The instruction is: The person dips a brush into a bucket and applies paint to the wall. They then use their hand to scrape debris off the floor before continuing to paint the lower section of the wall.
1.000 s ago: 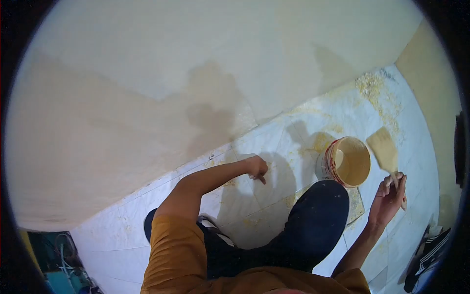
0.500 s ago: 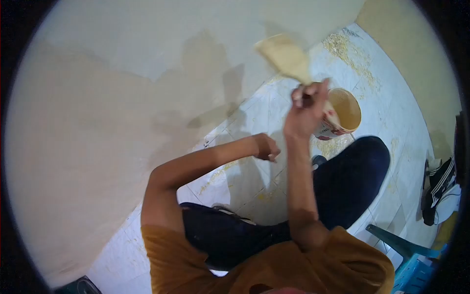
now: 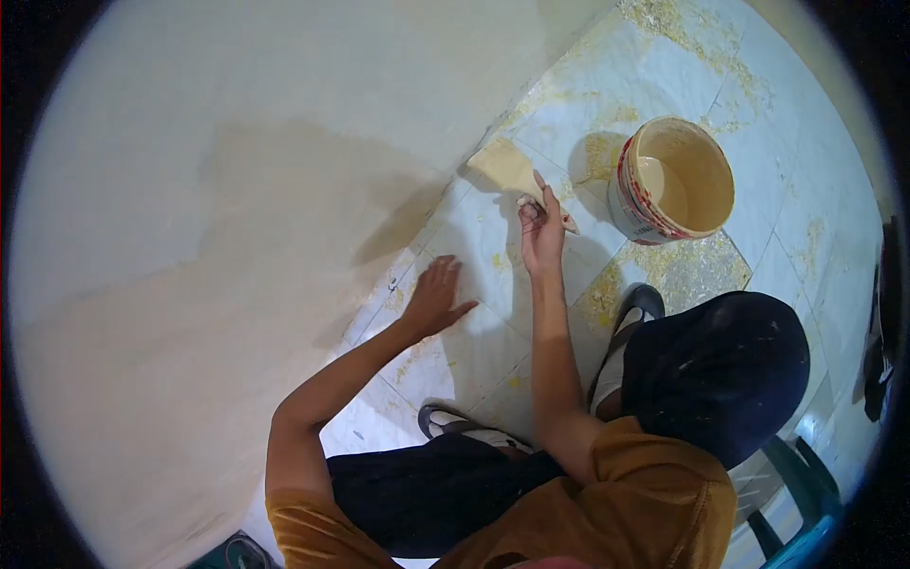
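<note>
My right hand [image 3: 543, 237] is closed around the handle of a wide, flat paintbrush [image 3: 505, 167]. Its fan-shaped head is coated in cream paint and points toward the foot of the wall, and a reddish handle end sticks out past my fingers. My left hand [image 3: 438, 296] holds nothing; its fingers are stretched out close to the base of the wall [image 3: 284, 199]. To the right of the brush stands a round bucket [image 3: 626, 204], upright on the floor, with cream paint [image 3: 668, 190] low inside it and red and white markings on its side.
Pale floor tiles [image 3: 498, 332] carry yellowish flakes and smears [image 3: 697, 266], thickest around the bucket. My bent knee [image 3: 725, 370] rises at the right, below the bucket. A green chair [image 3: 801, 484] is at the lower right, and a dark object [image 3: 232, 552] lies at the bottom left.
My right hand has brought the brush down and left from beside the bucket toward the wall's foot. My left hand has moved left and its fingers have opened. The view has shifted.
</note>
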A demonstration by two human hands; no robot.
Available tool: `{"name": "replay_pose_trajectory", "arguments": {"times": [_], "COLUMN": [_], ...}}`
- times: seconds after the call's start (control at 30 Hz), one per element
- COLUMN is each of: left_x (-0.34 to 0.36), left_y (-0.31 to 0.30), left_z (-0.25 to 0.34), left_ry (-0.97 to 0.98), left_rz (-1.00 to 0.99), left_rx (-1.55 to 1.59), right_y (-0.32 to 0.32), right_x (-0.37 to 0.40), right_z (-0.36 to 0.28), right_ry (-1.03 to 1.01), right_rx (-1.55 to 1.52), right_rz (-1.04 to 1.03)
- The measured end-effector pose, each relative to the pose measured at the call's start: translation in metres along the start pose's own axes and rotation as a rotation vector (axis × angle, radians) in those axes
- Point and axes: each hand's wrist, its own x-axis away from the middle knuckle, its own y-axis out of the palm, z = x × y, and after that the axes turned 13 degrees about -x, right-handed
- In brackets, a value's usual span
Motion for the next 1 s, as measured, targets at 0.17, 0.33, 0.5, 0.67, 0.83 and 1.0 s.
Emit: {"name": "replay_pose_trajectory", "arguments": {"times": [0.17,0.33,0.5,0.67,0.83,1.0], "left_x": [-0.006,-0.043,-0.086,-0.104,-0.104,-0.107], "left_y": [0.019,0.044,0.045,0.045,0.045,0.051], "left_z": [0.002,0.05,0.082,0.105,0.103,0.102], "left_ry": [-0.107,-0.632,-0.967,-1.09,-1.087,-1.097], "left_rz": [0.065,0.313,0.366,0.53,0.52,0.523], "left_rx": [-0.118,0.071,0.034,0.04,-0.037,-0.055], "right_y": [-0.004,0.003,0.003,0.007,0.005,-0.006], "right_x": [0.0,-0.003,-0.012,-0.017,-0.023,-0.021], "right_z": [-0.001,0.007,0.002,-0.001,0.01,0.021], "right_ry": [-0.02,0.03,-0.029,-0.014,-0.112,-0.173], "right_rx": [0.347,0.398,0.428,0.646,0.828,0.834], "right_rz": [-0.016,-0.066,0.057,0.256,0.017,-0.068]}}
